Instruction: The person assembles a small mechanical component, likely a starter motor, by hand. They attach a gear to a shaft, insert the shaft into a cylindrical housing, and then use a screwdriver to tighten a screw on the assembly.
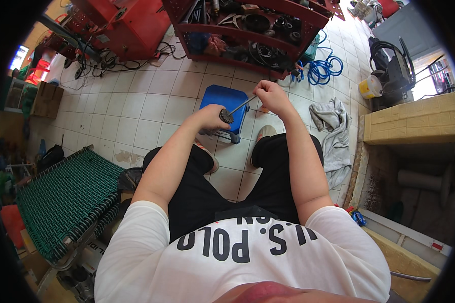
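My left hand (210, 118) is closed around a small round dark metal part with a toothed edge (226, 116). My right hand (272, 97) pinches one end of a thin grey metal rod (243, 105). The rod slants down to the left, and its far end meets the toothed part; whether it enters the part or only touches it, I cannot tell. Both hands are above and beside a low blue plastic stool (222, 94), which stands on the floor in front of my feet.
A red tool cart (232, 43) loaded with parts stands ahead, with a coiled blue hose (324, 70) beside it. Grey cloth (334, 136) lies on the tiles at right. A green woven seat (68, 197) is at left, a red machine (126, 35) at far left.
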Motion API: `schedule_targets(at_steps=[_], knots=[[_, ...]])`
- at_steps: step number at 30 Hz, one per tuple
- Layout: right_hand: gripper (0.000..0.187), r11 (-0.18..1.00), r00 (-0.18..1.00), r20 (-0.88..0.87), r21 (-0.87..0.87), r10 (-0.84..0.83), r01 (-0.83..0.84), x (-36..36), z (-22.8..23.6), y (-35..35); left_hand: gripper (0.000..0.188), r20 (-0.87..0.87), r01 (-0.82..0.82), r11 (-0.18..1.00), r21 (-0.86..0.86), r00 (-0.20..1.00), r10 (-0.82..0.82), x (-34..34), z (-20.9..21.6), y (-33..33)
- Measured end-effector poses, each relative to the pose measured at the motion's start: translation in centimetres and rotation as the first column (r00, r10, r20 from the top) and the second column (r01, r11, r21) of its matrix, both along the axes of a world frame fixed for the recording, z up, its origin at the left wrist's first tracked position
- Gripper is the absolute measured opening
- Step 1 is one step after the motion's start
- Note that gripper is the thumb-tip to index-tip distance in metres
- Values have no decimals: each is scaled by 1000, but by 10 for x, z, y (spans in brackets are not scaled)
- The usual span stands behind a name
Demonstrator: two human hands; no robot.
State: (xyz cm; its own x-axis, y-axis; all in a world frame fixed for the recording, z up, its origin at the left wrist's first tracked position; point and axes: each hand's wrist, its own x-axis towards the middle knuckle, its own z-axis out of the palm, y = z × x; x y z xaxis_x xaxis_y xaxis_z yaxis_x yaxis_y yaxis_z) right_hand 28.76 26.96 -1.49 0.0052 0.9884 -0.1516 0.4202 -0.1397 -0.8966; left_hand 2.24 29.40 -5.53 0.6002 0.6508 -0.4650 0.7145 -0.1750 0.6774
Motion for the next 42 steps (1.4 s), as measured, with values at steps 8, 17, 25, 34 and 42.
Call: schedule_targets(at_steps=[8, 17, 25, 34, 42], knots=[[21, 997, 998, -3, 48, 55, -54, -6, 15, -4, 51, 12, -9, 973, 231, 1000, 6, -7, -16, -2], [20, 999, 999, -30, 23, -25, 25, -1, 13, -1, 78, 65, -23, 987, -161, 997, 33, -5, -5, 7], [21, 999, 994, -95, -5, -51, 51, 2, 15, -1, 81, 214, 111, 912, -395, 976, -26, 3, 18, -6], [22, 999, 993, -115, -15, -33, 32, -2, 18, -2, 60, 189, 19, 736, -677, 971, 149, -1, 21, -6], [21, 996, 985, -144, -12, -94, 93, 2, 14, 1, 54, 174, -72, 806, -588, 961, 213, 1, 20, -6]])
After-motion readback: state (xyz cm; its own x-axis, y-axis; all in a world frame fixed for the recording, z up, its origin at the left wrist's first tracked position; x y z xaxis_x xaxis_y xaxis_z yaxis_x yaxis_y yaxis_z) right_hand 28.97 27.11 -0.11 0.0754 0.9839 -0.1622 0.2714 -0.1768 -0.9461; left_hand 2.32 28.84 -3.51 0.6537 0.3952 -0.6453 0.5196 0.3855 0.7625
